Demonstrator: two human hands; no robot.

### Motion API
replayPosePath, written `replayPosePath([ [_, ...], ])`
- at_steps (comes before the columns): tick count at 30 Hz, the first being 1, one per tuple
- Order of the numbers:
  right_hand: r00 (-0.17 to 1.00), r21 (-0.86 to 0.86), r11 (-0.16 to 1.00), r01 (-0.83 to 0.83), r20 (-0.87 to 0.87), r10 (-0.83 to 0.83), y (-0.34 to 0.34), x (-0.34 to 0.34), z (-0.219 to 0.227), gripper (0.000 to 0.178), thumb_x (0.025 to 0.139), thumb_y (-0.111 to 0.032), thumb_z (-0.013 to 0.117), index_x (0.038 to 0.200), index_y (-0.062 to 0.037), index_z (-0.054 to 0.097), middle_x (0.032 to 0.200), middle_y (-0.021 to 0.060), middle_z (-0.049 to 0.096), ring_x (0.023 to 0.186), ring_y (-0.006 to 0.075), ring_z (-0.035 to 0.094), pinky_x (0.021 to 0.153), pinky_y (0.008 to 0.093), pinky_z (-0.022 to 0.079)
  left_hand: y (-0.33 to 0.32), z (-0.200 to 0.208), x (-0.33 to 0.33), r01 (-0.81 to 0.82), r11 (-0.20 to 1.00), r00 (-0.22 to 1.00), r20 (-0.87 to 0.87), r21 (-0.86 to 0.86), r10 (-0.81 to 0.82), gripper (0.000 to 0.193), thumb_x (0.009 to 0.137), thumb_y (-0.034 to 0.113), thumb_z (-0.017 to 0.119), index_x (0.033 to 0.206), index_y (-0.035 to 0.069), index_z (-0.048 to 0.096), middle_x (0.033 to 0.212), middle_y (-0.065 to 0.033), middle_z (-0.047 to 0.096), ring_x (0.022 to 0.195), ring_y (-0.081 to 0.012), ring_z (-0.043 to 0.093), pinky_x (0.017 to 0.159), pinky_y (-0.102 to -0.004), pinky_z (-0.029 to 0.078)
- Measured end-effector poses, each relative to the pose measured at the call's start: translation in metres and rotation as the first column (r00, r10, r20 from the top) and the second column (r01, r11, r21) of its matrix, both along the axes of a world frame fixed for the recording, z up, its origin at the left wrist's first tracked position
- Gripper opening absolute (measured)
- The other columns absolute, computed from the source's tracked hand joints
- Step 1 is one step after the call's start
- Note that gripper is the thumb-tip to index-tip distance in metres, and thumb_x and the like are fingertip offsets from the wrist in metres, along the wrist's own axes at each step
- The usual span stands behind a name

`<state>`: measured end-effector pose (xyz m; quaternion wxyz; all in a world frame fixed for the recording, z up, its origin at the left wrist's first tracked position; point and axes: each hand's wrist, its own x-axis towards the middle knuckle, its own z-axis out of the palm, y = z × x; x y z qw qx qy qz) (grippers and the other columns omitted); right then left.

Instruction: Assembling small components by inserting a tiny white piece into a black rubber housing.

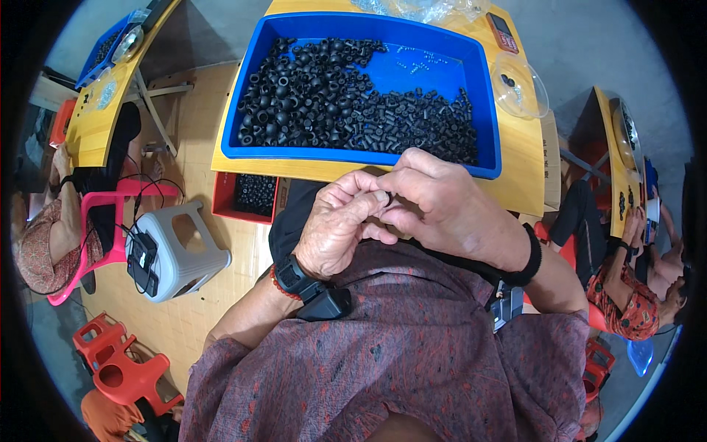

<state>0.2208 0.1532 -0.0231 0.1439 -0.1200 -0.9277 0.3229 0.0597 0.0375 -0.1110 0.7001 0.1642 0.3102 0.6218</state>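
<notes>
My left hand (340, 219) and my right hand (434, 200) meet in front of my lap, just below the near edge of a blue tray (324, 156). Both are closed, thumbs and fingertips pinched together. Whatever sits between the fingertips is small and mostly covered; I cannot make it out. In the tray lie many round black caps (283, 110) on the left and small black cylinders (412, 121) on the right. Tiny clear or silvery bits (418, 65) are scattered on the bare blue part at the back.
The tray stands on a yellow table (526, 147) with a clear round dish (532, 88), a red-and-black device (503, 32) and plastic bags (427, 9). Below is a red box (223, 195) of black parts. A grey stool (193, 258) stands left; people sit at both sides.
</notes>
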Motion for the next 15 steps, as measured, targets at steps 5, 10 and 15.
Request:
replayPosePath([
  [5, 0.998, 0.113, 0.992, 0.046, 0.029, -0.049, -0.0050, -0.0039, -0.0055, 0.015, 0.082, -0.006, 0.072, 0.089, 0.0006, 0.061, 0.086, 0.0122, 0.054, 0.082, 0.0308, 0.059, 0.073, 0.0409, 0.055, -0.0015, 0.0004, 0.0014, -0.007, 1.000, 0.998, 0.055, -0.011, 0.007, 0.013, 0.105, 0.010, 0.060, 0.113, 0.001, 0.064, 0.103, -0.0095, 0.071, 0.093, -0.0191, 0.074, 0.075, -0.0365, 0.068],
  [10, 0.998, 0.262, 0.964, -0.053, 0.030, 0.047, -0.0025, -0.0024, -0.0028, 0.021, 0.081, -0.011, 0.075, 0.091, 0.0015, 0.062, 0.089, 0.0117, 0.054, 0.082, 0.0292, 0.059, 0.074, 0.0399, 0.054, -0.0002, 0.0001, 0.0013, -0.023, 1.000, 0.997, 0.078, -0.009, 0.024, 0.012, 0.105, 0.006, 0.061, 0.113, 0.000, 0.066, 0.103, -0.0108, 0.072, 0.093, -0.0206, 0.075, 0.078, -0.0347, 0.067],
  [15, 0.998, 0.139, 0.990, 0.007, 0.068, -0.017, -0.0071, -0.0043, -0.0047, 0.033, 0.082, -0.015, 0.078, 0.107, 0.0027, 0.064, 0.091, 0.0121, 0.056, 0.087, 0.0296, 0.060, 0.078, 0.0403, 0.055, -0.0002, -0.0004, 0.0000, -0.037, 0.999, 0.992, 0.121, -0.002, 0.037, 0.009, 0.104, 0.004, 0.061, 0.110, 0.000, 0.066, 0.102, -0.0109, 0.072, 0.092, -0.0214, 0.075, 0.079, -0.0358, 0.067],
])
